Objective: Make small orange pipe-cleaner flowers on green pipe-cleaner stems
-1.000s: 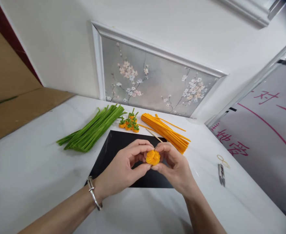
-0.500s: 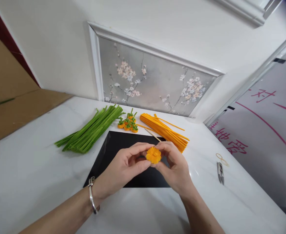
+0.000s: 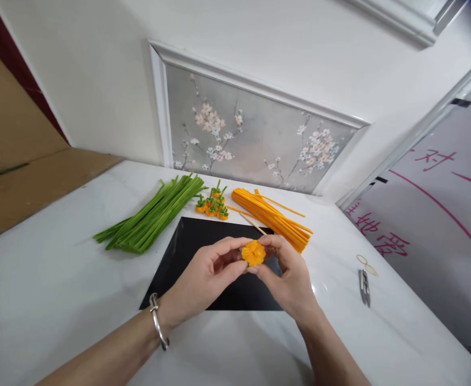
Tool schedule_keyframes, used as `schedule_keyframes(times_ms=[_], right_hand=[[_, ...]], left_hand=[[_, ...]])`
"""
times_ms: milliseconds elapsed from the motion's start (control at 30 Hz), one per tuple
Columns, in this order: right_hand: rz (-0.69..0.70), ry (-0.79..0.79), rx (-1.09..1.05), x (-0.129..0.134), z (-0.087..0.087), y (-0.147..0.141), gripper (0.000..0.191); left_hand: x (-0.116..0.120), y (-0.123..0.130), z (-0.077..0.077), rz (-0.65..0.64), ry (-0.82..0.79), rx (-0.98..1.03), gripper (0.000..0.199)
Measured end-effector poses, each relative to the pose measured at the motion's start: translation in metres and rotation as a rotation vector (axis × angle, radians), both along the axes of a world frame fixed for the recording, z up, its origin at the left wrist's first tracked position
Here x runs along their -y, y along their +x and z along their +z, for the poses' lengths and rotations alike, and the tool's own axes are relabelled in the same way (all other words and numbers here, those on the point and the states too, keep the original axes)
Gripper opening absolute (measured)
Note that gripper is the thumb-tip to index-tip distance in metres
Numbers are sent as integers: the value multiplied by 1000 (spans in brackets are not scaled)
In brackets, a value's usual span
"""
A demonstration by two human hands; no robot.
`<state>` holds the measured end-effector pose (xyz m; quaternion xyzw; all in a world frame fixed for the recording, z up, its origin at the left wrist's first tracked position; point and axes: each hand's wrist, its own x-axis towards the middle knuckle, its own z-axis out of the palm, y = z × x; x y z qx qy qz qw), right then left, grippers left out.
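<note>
Between the fingertips of both hands is a small orange pipe-cleaner pumpkin (image 3: 253, 253), round and ribbed, its face turned up toward me. My left hand (image 3: 215, 268) pinches it from the left with thumb and fingers. From the right, my right hand (image 3: 285, 273) grips it the same way, the two thumbs close together under it. Both hands are above a black mat (image 3: 171, 268). Behind the mat stands a cluster of small orange pumpkins with green stems (image 3: 211, 203). The backs of the fingers hide part of the held piece.
Green pipe cleaners (image 3: 150, 220) lie in a bundle at the left, orange pipe cleaners (image 3: 271, 217) at the right. A thin wooden stick (image 3: 253, 222) touches the orange bundle. Thread snips (image 3: 364, 288) and rubber bands (image 3: 367, 265) rest further right. Cardboard (image 3: 38, 177) borders the left side.
The hands stay around the orange pumpkin, which has tilted slightly and risen a little. The right thumb has shifted left beneath it. The whole view has moved very slightly.
</note>
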<state>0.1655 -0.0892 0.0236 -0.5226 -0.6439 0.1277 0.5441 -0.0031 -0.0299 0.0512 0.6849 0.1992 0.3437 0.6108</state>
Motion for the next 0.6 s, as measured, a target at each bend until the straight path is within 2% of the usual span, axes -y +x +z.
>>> schedule_keyframes(times_ms=[67,167,333,467,600], right_hand=[[-35,46,14,-1,-2,-2,27],[1,80,50,-2,-2,-4,24],[91,2,-61,0,4,-2,39],[78,-9,-13,1,8,-2,17],[76,4,-1,0,10,-3,14]], left_hand=[[1,0,2,-22,13,24,29],[2,1,3,37,11,28,24],[1,4,-6,165,79,-19,18],[3,4,-12,202,165,-22,16],[5,3,-9,156,203,-39,11]])
